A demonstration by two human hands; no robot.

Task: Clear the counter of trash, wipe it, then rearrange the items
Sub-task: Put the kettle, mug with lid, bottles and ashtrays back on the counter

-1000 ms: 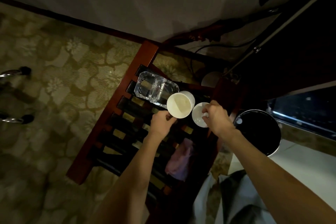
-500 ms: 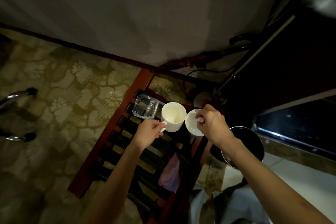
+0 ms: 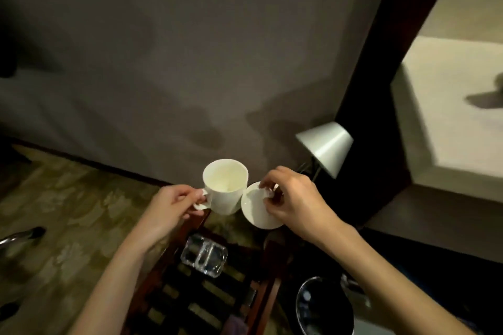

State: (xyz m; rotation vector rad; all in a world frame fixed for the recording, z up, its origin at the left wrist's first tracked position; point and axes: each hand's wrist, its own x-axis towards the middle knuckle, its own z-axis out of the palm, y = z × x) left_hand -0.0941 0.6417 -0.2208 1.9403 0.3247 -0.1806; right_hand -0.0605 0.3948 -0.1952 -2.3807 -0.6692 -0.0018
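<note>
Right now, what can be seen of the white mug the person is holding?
The white mug looks like glossy ceramic, cream inside, with a round open mouth and a loop handle on its left. It appears empty, held roughly upright in the air above the dark slatted rack, touching no surface. The left hand pinches the handle. On its right the rim of the white lid, held by the right hand, sits against or just beside it.

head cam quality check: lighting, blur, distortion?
Head view: dim, warm light; the rack and floor fall into near-black shadow. The mug and lid stay readable, as do the left hand and right hand. Slight softness overall; wide-angle bending at the edges; bright patch upper right near clipping.
</note>
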